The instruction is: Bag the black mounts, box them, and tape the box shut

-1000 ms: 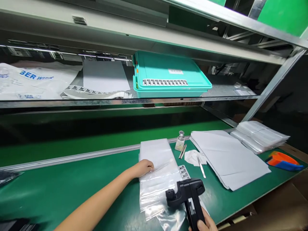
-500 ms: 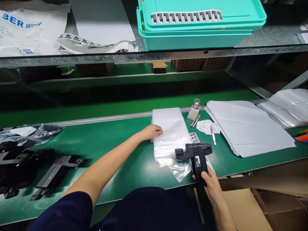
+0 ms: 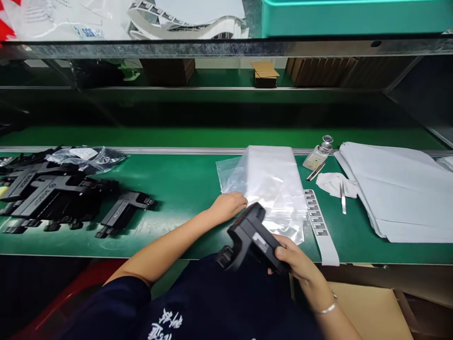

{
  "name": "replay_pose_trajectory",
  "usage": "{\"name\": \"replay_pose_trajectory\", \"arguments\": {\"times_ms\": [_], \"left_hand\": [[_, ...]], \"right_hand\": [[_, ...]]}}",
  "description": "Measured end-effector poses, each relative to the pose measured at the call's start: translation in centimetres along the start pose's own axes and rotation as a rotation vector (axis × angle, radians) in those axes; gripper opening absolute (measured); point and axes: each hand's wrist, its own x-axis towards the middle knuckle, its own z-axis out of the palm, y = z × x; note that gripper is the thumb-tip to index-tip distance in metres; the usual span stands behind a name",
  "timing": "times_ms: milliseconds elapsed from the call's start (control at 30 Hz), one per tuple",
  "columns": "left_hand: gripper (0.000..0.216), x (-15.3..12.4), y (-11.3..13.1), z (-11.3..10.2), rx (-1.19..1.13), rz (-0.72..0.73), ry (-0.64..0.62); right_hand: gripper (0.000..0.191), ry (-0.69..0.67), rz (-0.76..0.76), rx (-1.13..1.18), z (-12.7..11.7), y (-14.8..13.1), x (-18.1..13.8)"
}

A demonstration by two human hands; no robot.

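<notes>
My right hand [image 3: 299,259] grips a black T-shaped plastic bracket [image 3: 244,233] by its stem, with a small white label facing up. The bracket is tilted and held above the front edge of the bench. My left hand [image 3: 229,207] has its fingers curled at the lower edge of a clear plastic bag [image 3: 230,172], which sticks out to the left of a stack of clear bags [image 3: 272,174]. The fingertips are partly hidden. Beside the stack lies a strip of printed labels [image 3: 316,217].
More black brackets [image 3: 53,189] lie at left, with a single bracket [image 3: 122,212] nearer me. At right are a small bottle [image 3: 316,153], tweezers [image 3: 342,198], a white cloth [image 3: 329,183] and white sheets [image 3: 399,189]. A metal shelf edge [image 3: 212,48] runs overhead.
The bracket has moved left and turned, its crosspiece now pointing toward me. A clear bag now sticks out leftward from the stack at my left hand. The camera view has shifted.
</notes>
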Motion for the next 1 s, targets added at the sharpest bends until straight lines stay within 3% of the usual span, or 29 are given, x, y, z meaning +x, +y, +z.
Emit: {"name": "replay_pose_trajectory", "arguments": {"times_ms": [100,233,300,467,567,700,900,1000], "left_hand": [[0.027,-0.9,-0.9,0.1,-0.083,0.007,0.033],[0.028,-2.9,-2.0,0.1,-0.116,-0.004,0.142],[0.029,-3.6,-1.8,-0.1,-0.104,0.040,0.174],[0.031,-4.7,-1.0,-1.3,-0.078,0.220,0.099],[0.031,-5.3,-1.0,-1.6,-0.124,0.164,0.123],[0.034,-5.0,-0.1,-1.2,-0.149,0.132,0.189],[0.030,-4.7,2.0,-0.5,0.059,0.451,0.272],[0.029,-4.4,3.5,-0.3,0.121,0.592,0.367]], "right_hand": [[0.053,-0.028,0.098,-0.015,0.8,0.2,2.3],[0.050,0.208,0.094,-0.113,0.2,0.6,3.3],[0.048,0.253,0.093,-0.191,0.0,0.5,3.4],[0.049,0.253,0.123,-0.151,-0.1,0.4,3.9],[0.053,0.364,0.085,-0.102,0.0,0.6,4.1],[0.053,0.450,-0.031,-0.248,1.0,0.8,4.7],[0.054,0.437,-0.041,-0.153,2.1,1.1,5.7],[0.052,0.464,-0.175,-0.241,2.3,1.6,6.4]]}}
